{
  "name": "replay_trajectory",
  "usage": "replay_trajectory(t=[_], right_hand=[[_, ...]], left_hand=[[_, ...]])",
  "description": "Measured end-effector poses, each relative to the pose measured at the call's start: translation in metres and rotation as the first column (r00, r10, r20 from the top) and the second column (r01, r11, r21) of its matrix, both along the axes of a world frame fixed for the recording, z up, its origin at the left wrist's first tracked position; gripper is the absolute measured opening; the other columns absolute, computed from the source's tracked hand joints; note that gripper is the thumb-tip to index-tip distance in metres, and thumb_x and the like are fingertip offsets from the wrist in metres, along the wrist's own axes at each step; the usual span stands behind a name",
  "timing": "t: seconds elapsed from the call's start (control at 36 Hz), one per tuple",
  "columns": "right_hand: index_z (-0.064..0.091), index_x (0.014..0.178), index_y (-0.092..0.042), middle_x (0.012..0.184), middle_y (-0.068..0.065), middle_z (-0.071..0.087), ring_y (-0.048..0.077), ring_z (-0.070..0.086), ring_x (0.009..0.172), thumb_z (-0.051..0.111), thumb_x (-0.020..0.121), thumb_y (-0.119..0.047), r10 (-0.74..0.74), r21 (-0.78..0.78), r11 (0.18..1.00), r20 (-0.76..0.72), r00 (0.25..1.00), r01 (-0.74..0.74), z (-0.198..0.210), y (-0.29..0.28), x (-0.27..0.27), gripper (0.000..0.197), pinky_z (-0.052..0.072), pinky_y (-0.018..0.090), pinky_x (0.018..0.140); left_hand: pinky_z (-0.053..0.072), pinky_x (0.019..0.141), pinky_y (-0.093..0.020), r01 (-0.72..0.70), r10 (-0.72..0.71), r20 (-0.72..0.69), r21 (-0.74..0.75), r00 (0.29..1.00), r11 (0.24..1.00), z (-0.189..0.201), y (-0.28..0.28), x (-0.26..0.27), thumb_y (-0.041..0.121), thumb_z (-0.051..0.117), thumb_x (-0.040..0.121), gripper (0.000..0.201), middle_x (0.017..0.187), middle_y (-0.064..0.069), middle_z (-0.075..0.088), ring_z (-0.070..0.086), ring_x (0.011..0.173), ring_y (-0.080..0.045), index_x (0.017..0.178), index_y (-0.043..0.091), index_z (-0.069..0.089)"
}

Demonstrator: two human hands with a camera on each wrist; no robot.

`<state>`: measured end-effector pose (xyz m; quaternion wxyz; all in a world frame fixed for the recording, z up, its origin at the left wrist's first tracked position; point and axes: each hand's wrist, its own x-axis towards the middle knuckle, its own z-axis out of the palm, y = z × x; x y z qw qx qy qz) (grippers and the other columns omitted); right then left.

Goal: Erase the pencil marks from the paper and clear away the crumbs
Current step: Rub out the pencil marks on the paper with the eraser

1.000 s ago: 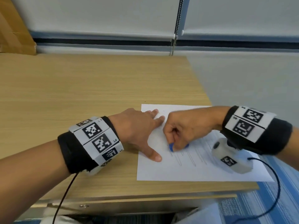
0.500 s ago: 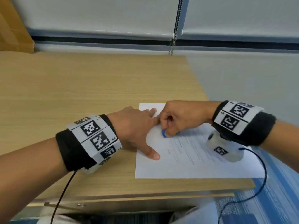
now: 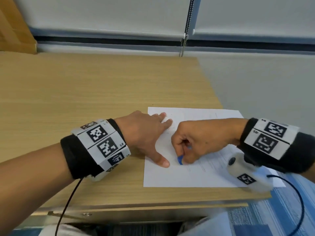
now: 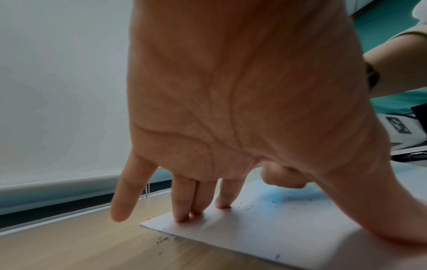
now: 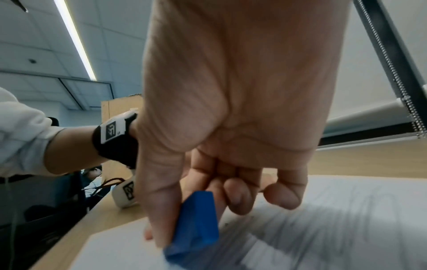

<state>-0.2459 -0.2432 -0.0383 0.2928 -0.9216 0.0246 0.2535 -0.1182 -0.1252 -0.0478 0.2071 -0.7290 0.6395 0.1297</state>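
A white sheet of paper [image 3: 179,178] with faint pencil lines lies at the desk's near right corner. My left hand [image 3: 146,133] lies flat with straight fingers and spread thumb, pressing the sheet's left part; the left wrist view shows its fingertips [image 4: 182,217] on the paper's far edge. My right hand [image 3: 196,143] pinches a blue eraser [image 3: 180,160] between thumb and fingers, its tip down on the paper just right of my left thumb. The eraser [image 5: 196,232] shows large in the right wrist view. Dark eraser crumbs [image 4: 249,208] dot the sheet, and some crumbs [image 4: 161,240] lie on the wood.
The wooden desk [image 3: 85,92] stretches left and back; its right edge runs just past the paper, with blue carpet [image 3: 289,210] below. A window blind with a bead chain [image 3: 183,46] hangs behind. Cables trail from both wrist units.
My right hand with the eraser slid away across the paper half a second ago and has now come back toward me, close to my left thumb. The left hand stayed pressed.
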Motion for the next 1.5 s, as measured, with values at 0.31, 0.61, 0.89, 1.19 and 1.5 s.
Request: replay_trajectory(t=[0.31, 0.61, 0.89, 1.19, 1.5], right_hand=[[0.067, 0.075, -0.010, 0.071, 0.010, 0.067, 0.010, 0.053, 0.057, 0.073, 0.079, -0.017, -0.087, -0.075, 0.993, 0.107, 0.990, 0.096, -0.002, -0.013, 0.018, 0.010, 0.044, 0.025, 0.056], [0.065, 0.071, -0.006, 0.061, -0.001, 0.058, 0.003, 0.046, 0.050, 0.072, 0.077, -0.009, -0.102, -0.065, 0.991, 0.158, 0.982, 0.113, -0.003, -0.012, 0.030, 0.010, 0.039, 0.016, 0.051], [0.068, 0.076, -0.006, 0.066, 0.005, 0.065, 0.004, 0.051, 0.054, 0.074, 0.079, -0.015, -0.156, -0.104, 0.979, 0.173, 0.973, 0.175, 0.007, -0.027, 0.032, 0.011, 0.044, 0.022, 0.058], [0.070, 0.077, -0.007, 0.069, 0.009, 0.069, 0.006, 0.055, 0.056, 0.074, 0.080, -0.016, -0.143, -0.048, 0.988, 0.080, 0.986, 0.148, 0.010, -0.020, 0.019, 0.011, 0.046, 0.021, 0.059], [0.070, 0.077, -0.007, 0.066, 0.004, 0.066, 0.002, 0.055, 0.055, 0.075, 0.079, -0.015, -0.142, 0.018, 0.990, 0.049, 0.989, 0.141, 0.008, -0.016, 0.012, 0.010, 0.043, 0.012, 0.057]], left_hand=[[0.036, 0.107, -0.036, -0.044, 0.043, -0.042, -0.014, 0.998, 0.999, -0.004, 0.003, 0.004, 0.089, 0.051, 0.062, 0.131, 0.163, 0.004, -0.003, 0.036, 0.138, -0.014, 0.155, 0.019, -0.009], [0.039, 0.096, -0.030, -0.036, 0.034, -0.066, -0.037, 0.997, 0.999, -0.004, 0.003, 0.003, 0.089, 0.052, 0.061, 0.120, 0.162, 0.008, 0.008, 0.049, 0.126, -0.016, 0.154, 0.029, 0.004], [0.035, 0.104, -0.031, -0.035, 0.033, -0.062, -0.031, 0.998, 0.999, -0.003, 0.006, 0.002, 0.088, 0.050, 0.065, 0.128, 0.162, 0.006, -0.010, 0.026, 0.143, -0.013, 0.155, 0.019, -0.010], [0.034, 0.106, -0.032, -0.036, 0.036, -0.053, -0.010, 0.998, 0.999, -0.007, 0.003, 0.004, 0.090, 0.049, 0.062, 0.130, 0.161, 0.005, -0.016, 0.021, 0.146, -0.012, 0.154, 0.021, -0.014], [0.040, 0.098, -0.035, -0.051, 0.055, -0.037, 0.091, 0.998, 0.995, 0.003, -0.003, -0.006, 0.079, 0.056, 0.071, 0.112, 0.162, -0.003, -0.016, 0.035, 0.138, -0.027, 0.150, 0.042, -0.013]])
